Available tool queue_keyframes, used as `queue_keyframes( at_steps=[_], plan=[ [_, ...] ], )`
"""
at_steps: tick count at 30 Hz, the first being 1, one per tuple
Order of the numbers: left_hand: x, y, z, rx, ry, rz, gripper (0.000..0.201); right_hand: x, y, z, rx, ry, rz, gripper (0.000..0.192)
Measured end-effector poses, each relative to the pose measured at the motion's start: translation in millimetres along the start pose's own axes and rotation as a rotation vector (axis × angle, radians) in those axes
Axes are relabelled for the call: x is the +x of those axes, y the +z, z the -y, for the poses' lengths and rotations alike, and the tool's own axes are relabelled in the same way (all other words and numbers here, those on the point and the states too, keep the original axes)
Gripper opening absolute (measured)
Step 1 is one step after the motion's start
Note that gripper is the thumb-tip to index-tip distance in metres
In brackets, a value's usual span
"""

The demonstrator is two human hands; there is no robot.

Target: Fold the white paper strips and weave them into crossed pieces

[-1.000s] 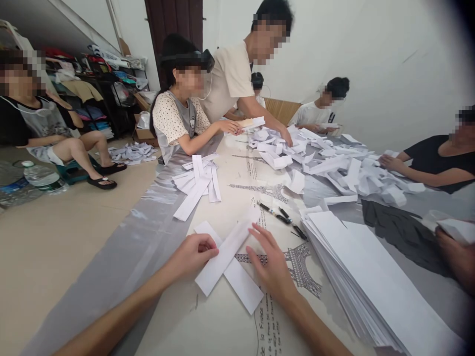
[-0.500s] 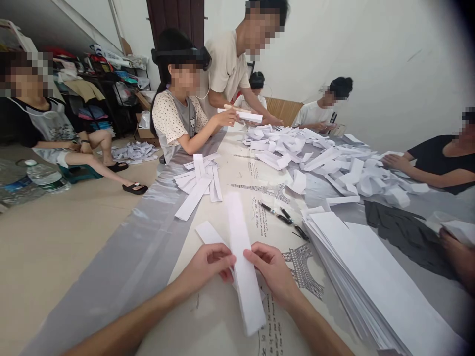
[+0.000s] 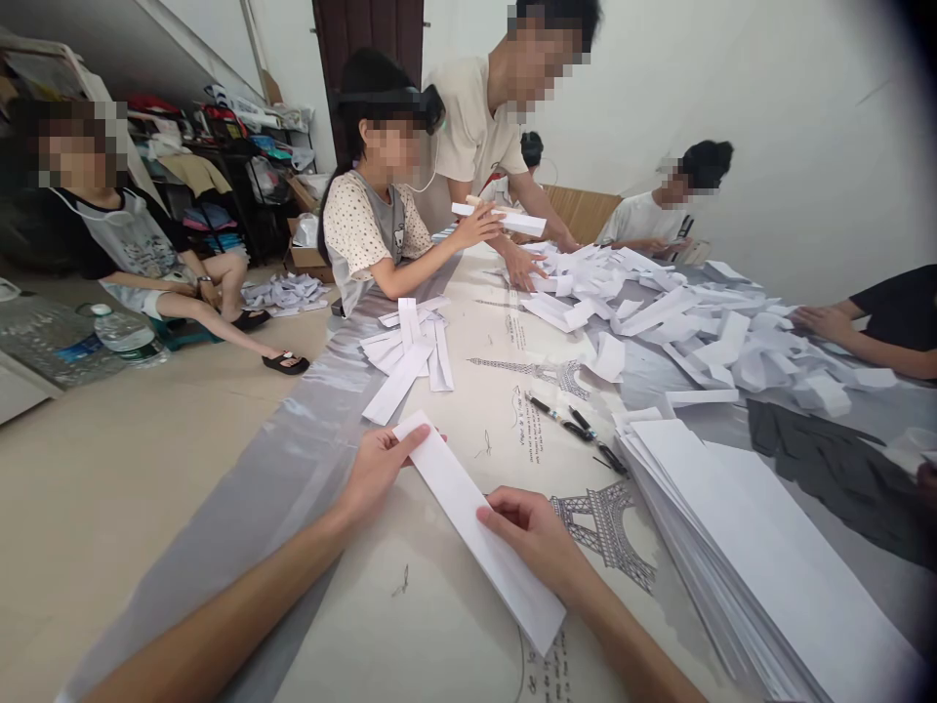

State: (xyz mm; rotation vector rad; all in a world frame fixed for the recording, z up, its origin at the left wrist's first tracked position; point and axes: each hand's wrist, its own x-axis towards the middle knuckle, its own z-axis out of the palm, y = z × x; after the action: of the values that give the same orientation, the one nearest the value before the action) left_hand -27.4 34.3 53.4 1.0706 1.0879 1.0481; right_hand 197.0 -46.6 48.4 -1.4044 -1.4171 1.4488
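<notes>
A long folded strip of white paper [image 3: 487, 547] slants across the table in front of me, held in both hands. My left hand [image 3: 381, 471] pinches its far end, thumb on top and fingers underneath. On the strip's right edge, near its middle, my right hand [image 3: 538, 537] is closed with the thumb pressed on the paper. Beyond my left hand lies a small fanned pile of folded paper strips [image 3: 399, 386]. A thick stack of long white paper sheets [image 3: 732, 508] stands to the right of my right hand.
Black pens [image 3: 567, 420] lie on the printed tablecloth [image 3: 351, 625]. Farther back is a big heap of folded papers [image 3: 703, 322]. A co-worker [image 3: 373, 225] at the left side holds a paper strip [image 3: 519, 223]; another person [image 3: 475, 117] reaches into the heap. More people sit around.
My left hand has moved up and left to the strip's far end, and the strip has turned to a steeper slant. The second strip beneath it no longer shows separately. The view has shifted slightly left.
</notes>
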Motion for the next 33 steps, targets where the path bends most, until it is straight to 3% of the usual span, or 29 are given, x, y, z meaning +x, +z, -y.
queue_keyframes(
  at_steps=[11, 14, 19, 22, 25, 28, 33],
  plan=[
    [3.1, -9.4, -4.7, -0.038, 0.010, 0.111, 0.041, -1.3, -9.7, 2.9, -0.068, 0.005, -0.019, 0.037],
    [6.7, -22.8, -15.8, 0.047, -0.004, 0.243, 0.041, -3.7, -19.8, 4.3, -0.124, -0.011, -0.009, 0.037],
    [4.7, -43.2, -41.5, 0.526, 0.024, 0.611, 0.029, -11.3, -35.8, 6.2, -0.330, -0.112, 0.135, 0.033],
    [-6.4, -34.2, -43.4, 0.723, 0.134, 0.718, 0.022, -12.9, -35.5, 9.4, -0.455, -0.189, 0.170, 0.031],
    [-18.8, -14.5, -33.9, 0.815, 0.270, 0.709, 0.028, -11.1, -29.1, 12.4, -0.497, -0.224, 0.186, 0.028],
    [-24.8, 0.2, -25.2, 0.864, 0.258, 0.744, 0.039, -7.6, -23.0, 12.3, -0.525, -0.245, 0.183, 0.029],
    [-24.6, 6.0, -25.5, 0.864, 0.189, 0.830, 0.041, -2.5, -19.9, 10.5, -0.554, -0.250, 0.256, 0.038]
  ],
)
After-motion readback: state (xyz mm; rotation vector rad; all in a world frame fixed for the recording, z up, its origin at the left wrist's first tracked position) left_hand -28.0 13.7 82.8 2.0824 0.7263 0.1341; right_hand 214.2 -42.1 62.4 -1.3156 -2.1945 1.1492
